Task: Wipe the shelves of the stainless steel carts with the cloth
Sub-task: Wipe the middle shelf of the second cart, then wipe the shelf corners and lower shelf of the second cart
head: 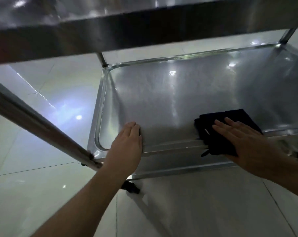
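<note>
On lower shelf (162, 100), right hand (244, 139) flat on dark cloth (218, 142)

cloth (218, 134) partly under right hand (251, 144), upper shelf (144, 29) blurred, cropped

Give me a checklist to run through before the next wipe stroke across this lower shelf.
1. Cloth under the right hand: ok, the flat palm and straight fingers press it down.
2. Cloth flat on the shelf: not ok, its near part hangs over the front rim.
3. Left hand steadying the cart: ok, it rests on the front rim near the left corner.
4. Stroke path: ok, nothing lies on the shelf ahead of the cloth.
5. Headroom: ok, the upper shelf sits well above both hands.
6. Shelf already clean: cannot tell, glare hides any smears.
</note>
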